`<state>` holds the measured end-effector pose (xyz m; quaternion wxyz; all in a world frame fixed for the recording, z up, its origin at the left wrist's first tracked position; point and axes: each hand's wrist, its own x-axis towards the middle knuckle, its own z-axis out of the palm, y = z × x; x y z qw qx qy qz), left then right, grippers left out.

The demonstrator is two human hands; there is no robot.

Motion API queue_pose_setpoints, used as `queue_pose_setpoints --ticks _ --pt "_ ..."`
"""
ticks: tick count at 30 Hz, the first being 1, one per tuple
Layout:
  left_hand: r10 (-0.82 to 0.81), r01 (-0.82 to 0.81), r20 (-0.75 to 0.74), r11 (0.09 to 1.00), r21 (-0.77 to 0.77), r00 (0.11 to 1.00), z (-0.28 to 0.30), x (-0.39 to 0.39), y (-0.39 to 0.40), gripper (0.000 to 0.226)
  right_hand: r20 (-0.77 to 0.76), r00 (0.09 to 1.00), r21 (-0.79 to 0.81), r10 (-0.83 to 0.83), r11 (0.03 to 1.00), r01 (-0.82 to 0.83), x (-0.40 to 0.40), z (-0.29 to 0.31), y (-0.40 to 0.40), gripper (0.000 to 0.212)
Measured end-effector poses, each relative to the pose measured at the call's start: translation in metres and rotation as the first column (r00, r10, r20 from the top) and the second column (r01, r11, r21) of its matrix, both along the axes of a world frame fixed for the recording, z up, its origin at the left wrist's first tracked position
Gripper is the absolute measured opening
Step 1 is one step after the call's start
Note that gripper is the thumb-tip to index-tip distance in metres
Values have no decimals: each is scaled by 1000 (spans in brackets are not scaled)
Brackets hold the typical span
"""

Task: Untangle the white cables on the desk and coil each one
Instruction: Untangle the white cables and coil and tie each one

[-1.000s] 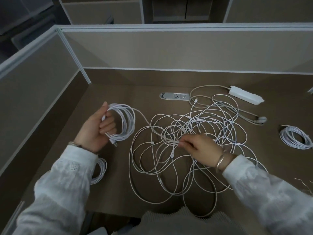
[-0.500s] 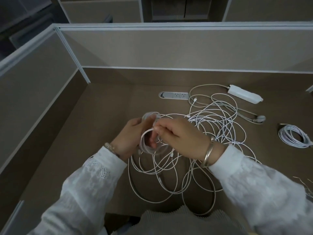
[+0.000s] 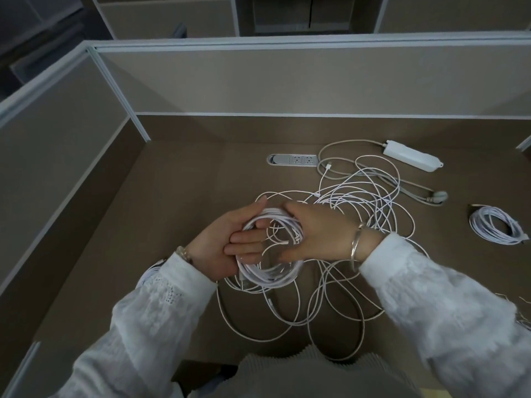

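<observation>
- The left hand (image 3: 221, 248) holds a round coil of thin white cable (image 3: 270, 248) above the brown surface (image 3: 172, 196); its fingers (image 3: 247, 238) pass through the coil's opening and curl around the strands.
- The right hand (image 3: 313, 234) grips the coil's right side, thumb underneath.
- Under and behind the hands, a loose tangle of white cables (image 3: 359, 202) lies spread on the surface.
- A finished small white cable coil (image 3: 495, 225) lies well apart at the right.
- A white power strip with grey cord (image 3: 411, 155) lies at the back, near a silver built-in socket panel (image 3: 293, 160).
</observation>
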<state>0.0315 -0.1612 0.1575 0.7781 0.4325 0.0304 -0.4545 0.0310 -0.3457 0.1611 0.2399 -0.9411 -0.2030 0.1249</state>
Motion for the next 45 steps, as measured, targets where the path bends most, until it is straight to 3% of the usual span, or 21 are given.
queue_pose_setpoints --ticks 5,11,14,18,21,23,26,31,33,34,35,37,41,45 --pt "12 -10 -22 996 90 1000 0 -8 -6 41 56 991 -24 -120 992 121 3 -22 1 19" --pt "-78 69 45 981 181 996 1 -12 -4 42 -32 998 72 -46 996 48 18 -24 -16 23" --pt "-14 9 26 987 159 1000 2 -10 -3 40 -61 993 208 -101 972 112 16 -31 -17 23" --pt "93 -87 -53 991 105 994 2 -1 14 39 -296 949 520 -106 815 254 7 -32 -30 33" --pt "193 -189 -45 979 79 980 7 9 38 44 -353 931 555 -88 782 285 -1 -42 -49 14" --pt "225 -226 -52 974 -13 973 7 21 63 47 -336 938 527 -87 808 263 -5 -55 -55 7" --pt "74 -113 -114 916 -386 991 15 40 101 54 -313 941 448 -131 853 267 -9 -78 -62 20" --pt "146 -149 -40 892 -428 988 19 60 139 63 -361 907 471 -215 798 377 -15 -101 -66 6" --pt "260 -255 -38 896 -363 965 17 62 135 58 -298 912 448 -282 802 395 -19 -102 -58 9" --pt "390 -378 -7 889 -258 921 16 60 129 55 -238 922 412 -306 828 381 -19 -102 -54 10" --pt "520 -510 70 851 -126 851 16 58 122 53 -160 938 347 -309 872 346 -21 -97 -49 12" --pt "621 -640 227 768 16 751 16 54 103 49 2 971 181 -241 955 237 -25 -82 -38 11" --pt "590 -695 435 708 126 680 -1 51 69 40 122 992 -75 -19 997 29 -34 -36 -6 22" --pt "476 -662 527 707 247 704 -18 44 42 39 207 976 30 74 996 -82 -38 1 18 23"
